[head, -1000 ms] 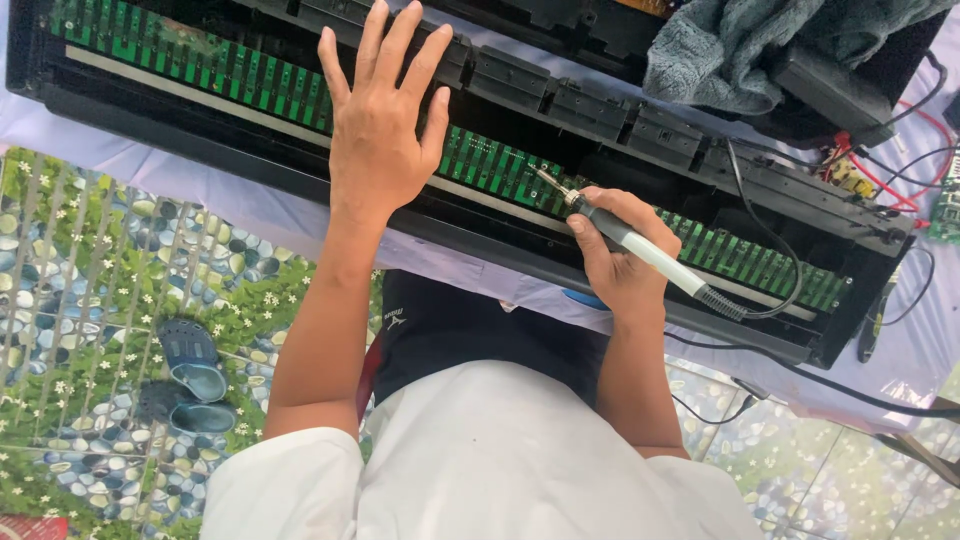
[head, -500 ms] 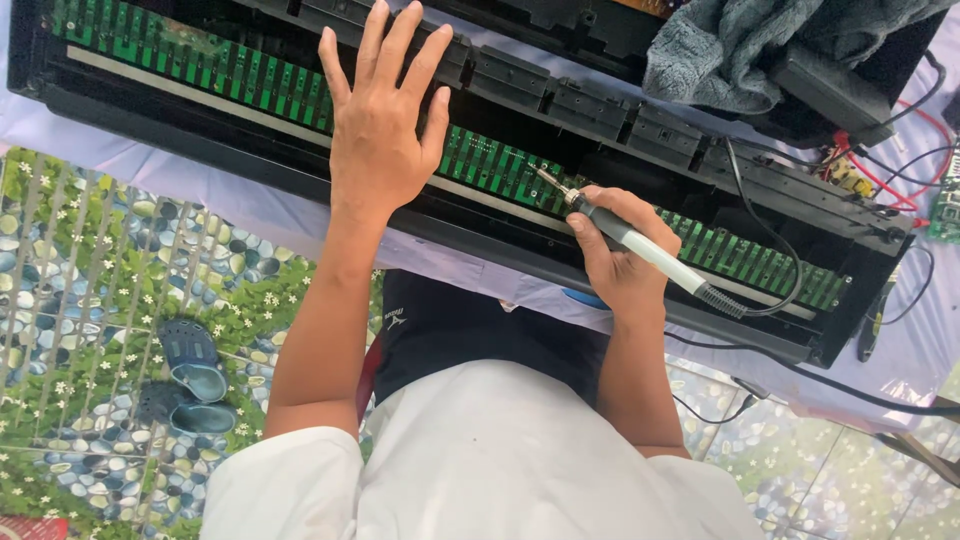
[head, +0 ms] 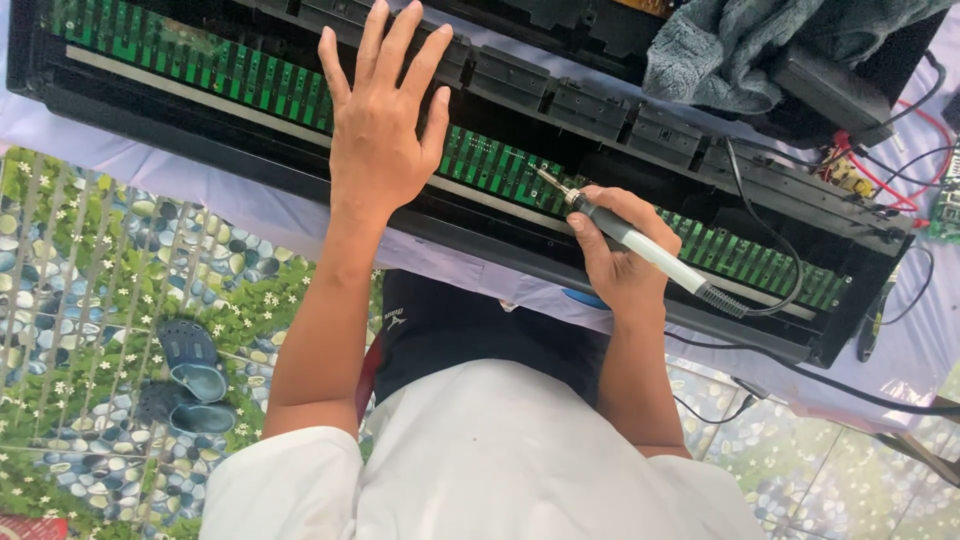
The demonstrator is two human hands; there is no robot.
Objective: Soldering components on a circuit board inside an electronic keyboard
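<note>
No packages, labels, signs or screens show anywhere in this view.

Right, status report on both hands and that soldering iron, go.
Left hand flat, fingers spread, on the opened black casing. Right hand gripping soldering iron, tip at green circuit board. Iron's cord loops across the board; grey cloth beyond.

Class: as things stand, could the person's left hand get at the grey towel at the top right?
Probably yes. The left hand lies open and empty on the opened keyboard case, and nothing stands between it and the grey towel. The right hand holds the soldering iron lower down.
</note>
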